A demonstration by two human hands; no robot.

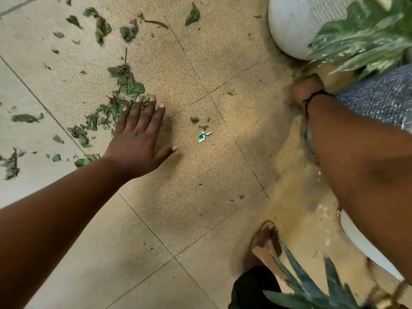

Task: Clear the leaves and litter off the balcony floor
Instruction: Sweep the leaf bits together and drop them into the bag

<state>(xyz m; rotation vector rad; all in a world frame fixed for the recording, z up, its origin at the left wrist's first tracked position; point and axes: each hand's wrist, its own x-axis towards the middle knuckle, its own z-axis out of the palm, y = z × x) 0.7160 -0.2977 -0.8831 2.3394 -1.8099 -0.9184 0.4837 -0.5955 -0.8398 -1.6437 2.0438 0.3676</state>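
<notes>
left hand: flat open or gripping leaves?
Open. The left hand has its fingers straight and spread just above the tile floor, fingertips at the leaf pile; no leaves show in its grip.

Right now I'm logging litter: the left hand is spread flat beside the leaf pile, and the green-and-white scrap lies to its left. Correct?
Not quite. The head view shows the scrap to the right of the left hand; the leaf pile is on the left.

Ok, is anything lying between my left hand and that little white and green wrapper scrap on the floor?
Nothing visible does. The left hand is spread open over the tile, and only bare floor separates its thumb from the wrapper scrap. Two small leaf bits lie just beyond the scrap, not in the path.
</notes>
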